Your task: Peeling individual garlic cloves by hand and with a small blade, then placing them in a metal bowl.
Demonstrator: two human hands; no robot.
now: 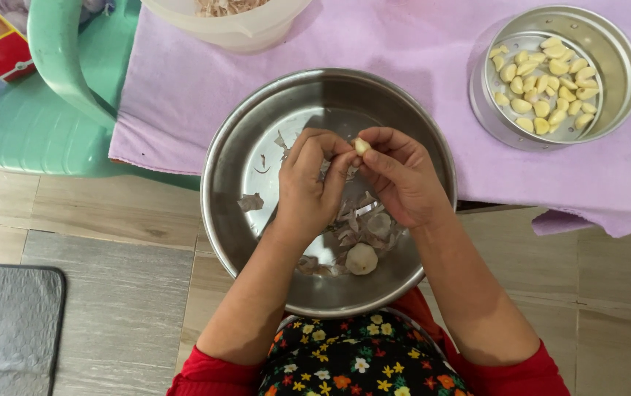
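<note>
A wide steel bowl [242, 147] rests on my lap, against the edge of a table. Over its middle, my left hand [312, 180] and my right hand [400, 176] meet, fingertips pinching one pale garlic clove [361, 145] between them. Below the hands, papery garlic skins [363, 220] and a whole garlic bulb [362, 258] lie in the bowl's bottom. A loose skin scrap [251, 202] sits at the bowl's left side.
A small steel dish [616, 44] with several peeled cloves [546, 84] stands at the right on the purple cloth [403, 44]. A cream plastic bowl [227, 26] sits at the top. A green plastic chair [44, 110] is at the left, a grey mat [7, 323] on the floor.
</note>
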